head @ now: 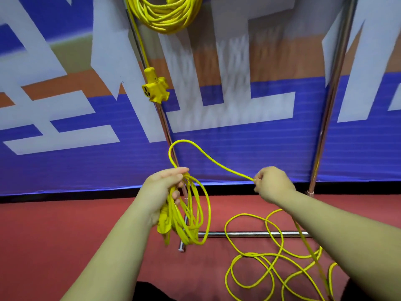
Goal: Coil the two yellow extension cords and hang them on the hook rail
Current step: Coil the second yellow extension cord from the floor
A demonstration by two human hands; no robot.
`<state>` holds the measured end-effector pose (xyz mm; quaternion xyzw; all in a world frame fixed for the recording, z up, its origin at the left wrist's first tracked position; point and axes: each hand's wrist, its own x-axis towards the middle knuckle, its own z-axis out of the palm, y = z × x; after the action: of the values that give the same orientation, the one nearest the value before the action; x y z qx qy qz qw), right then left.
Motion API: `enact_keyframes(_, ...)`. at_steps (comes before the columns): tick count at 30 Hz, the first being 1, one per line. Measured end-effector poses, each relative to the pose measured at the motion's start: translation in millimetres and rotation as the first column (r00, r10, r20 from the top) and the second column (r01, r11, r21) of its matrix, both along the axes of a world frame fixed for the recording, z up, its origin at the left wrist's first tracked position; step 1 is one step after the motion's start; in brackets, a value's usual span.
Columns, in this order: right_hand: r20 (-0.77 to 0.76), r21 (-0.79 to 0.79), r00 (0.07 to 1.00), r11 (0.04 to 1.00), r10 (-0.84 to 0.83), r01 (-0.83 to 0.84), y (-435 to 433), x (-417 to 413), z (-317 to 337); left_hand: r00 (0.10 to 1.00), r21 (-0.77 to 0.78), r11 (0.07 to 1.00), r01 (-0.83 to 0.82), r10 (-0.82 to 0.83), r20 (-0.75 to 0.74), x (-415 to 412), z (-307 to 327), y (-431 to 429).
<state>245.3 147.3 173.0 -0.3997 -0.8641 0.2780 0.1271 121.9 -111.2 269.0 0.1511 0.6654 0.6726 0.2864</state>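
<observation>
— Which step?

— Coiling the second cord. Grips a coil (195, 216) of several turns in the left hand (161, 187), with fingers curled round it and a yellow fitting (163, 223) hanging below the palm. Pinches the far end of a loop (195, 149) in the right hand (272, 183), clenched on it.

— And that loop?

— Arches up between the hands, in front of the banner (238, 135), not yet laid on the coil.

— Next move?

— At a guess: carry the right hand across, lay the loop into the left palm, then slide back along the slack (258, 263) for another length. Calls for matching the turn size and a slight twist against kinks. Plenty of slack down on the floor (65, 231), looped over itself and crossing the base bar (249, 234), so likely to snag there.

— How far along?

— Roughly half, by judgement. No hanging before taking in all that slack.

— Count?

— Two cords. One done: the hung cord (165, 16), coiled at the top edge, with its socket (155, 88) dangling beside the left post (165, 124). Cannot see the hook holding it. One in work. Two hands, both busy. Two posts, counting the right post (332, 94); one base bar; two end pieces in view.
</observation>
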Motion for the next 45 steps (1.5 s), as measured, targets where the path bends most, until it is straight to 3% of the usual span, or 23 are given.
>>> enact_keyframes(3,0.303,0.043,0.933,0.976,0.192,-0.215,-8,0,-6,0.999,0.096,0.995,-0.007,0.01,-0.034,3,8,-1)
enact_keyframes(6,0.527,0.042,0.767,0.89,0.367,-0.455,-17,0,-2,0.999,0.155,0.988,-0.014,0.021,-0.046,0,9,-1)
enact_keyframes(11,0.682,0.075,0.601,0.778,0.417,-0.624,-33,5,-1,0.998,0.32,0.947,-0.008,-0.011,0.056,-8,14,-3)
enact_keyframes(15,0.706,0.02,0.509,0.704,0.492,-0.71,-50,13,2,0.993,0.442,0.896,-0.037,-0.017,0.116,-7,18,-4)
enact_keyframes(22,0.462,-0.06,0.432,0.514,0.774,-0.856,-84,22,23,0.994,0.426,0.899,-0.103,0.078,0.075,-3,14,0)
enact_keyframes(26,0.262,0.054,0.43,0.432,0.864,-0.9,-91,29,41,0.994,0.376,0.92,-0.109,0.11,0.018,-2,9,3)
enact_keyframes(29,0.052,0.191,0.444,0.427,0.895,-0.884,-92,35,60,0.99,0.25,0.964,-0.085,0.111,-0.09,1,3,5)
enact_keyframes(33,-0.213,0.344,0.477,0.523,0.853,-0.78,-92,42,85,0.964,0.08,0.997,0.022,0.0,-0.267,16,-3,12)
enact_keyframes(36,-0.342,0.404,0.497,0.602,0.798,-0.689,-93,48,100,0.944,0.031,0.993,0.11,-0.095,-0.315,31,-4,19)
enact_keyframes(41,-0.535,0.362,0.586,0.792,0.609,-0.492,-80,54,107,0.964,0.08,0.968,0.236,-0.223,-0.145,45,-4,29)
enact_keyframes(45,-0.651,0.158,0.664,0.922,0.367,-0.355,-54,50,104,0.933,0.172,0.918,0.357,-0.357,-0.031,56,-3,35)
